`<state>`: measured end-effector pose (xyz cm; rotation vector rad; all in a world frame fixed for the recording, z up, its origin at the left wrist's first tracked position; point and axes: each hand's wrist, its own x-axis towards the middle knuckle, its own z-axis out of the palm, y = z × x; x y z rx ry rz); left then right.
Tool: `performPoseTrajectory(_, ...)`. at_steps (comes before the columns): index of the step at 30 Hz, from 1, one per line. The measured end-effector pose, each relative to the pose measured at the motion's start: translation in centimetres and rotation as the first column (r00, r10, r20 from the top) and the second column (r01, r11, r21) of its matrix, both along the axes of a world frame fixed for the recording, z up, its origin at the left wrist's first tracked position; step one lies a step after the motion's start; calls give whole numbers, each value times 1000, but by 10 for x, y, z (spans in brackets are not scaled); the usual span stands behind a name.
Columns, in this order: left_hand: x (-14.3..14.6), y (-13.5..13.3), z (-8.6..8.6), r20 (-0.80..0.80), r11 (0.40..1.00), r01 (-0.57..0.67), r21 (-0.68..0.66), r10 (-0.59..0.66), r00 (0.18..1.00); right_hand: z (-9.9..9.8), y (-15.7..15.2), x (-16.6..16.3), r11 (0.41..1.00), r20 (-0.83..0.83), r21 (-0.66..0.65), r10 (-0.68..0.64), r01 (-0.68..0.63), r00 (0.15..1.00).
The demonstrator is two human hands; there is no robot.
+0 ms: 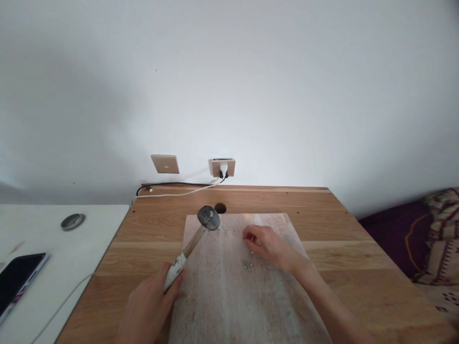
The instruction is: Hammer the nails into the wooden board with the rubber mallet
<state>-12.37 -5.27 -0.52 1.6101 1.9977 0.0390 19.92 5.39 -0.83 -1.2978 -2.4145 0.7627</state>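
Observation:
My left hand (152, 301) is closed around the white-wrapped handle of a rubber mallet (208, 218). The mallet's dark, scuffed head is raised over the far left part of a worn, whitish board (229, 296). My right hand (263, 241) is low over the board's far right part, thumb and fingertips pinched together. A thin sliver of metal shows among these fingers, apparently a nail (252, 238), mostly hidden. Several small silvery nails (247, 264) lie loose on the board just below that hand. Small dark marks run along the board's far end.
The board rests on a wooden desk (340, 272) with a round cable hole (220, 208). Behind it, a wall socket (224, 168) holds a plug with cables. On the left, a white table (91, 239) bears a tablet-like device (21, 277). A patterned cushion (439, 239) is at right.

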Motion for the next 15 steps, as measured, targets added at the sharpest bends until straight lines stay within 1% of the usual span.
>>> performPoseTrajectory(3,-2,-2,-2,37,1000,-3,-10,4,999,-1,8,-7,997,-20,51,-59,60,998)
performPoseTrajectory(5,-2,-3,-4,56,1000,5,-13,-4,998,-3,12,-13,994,-19,80,-72,73,997)
performPoseTrajectory(12,-2,-6,-6,43,1000,24,-13,-23,999,-8,16,-32,992,66,122,-14,6,998)
performPoseTrajectory(15,-3,-6,-7,26,1000,16,-13,-16,1000,-11,18,-36,992,84,130,-13,2,996)
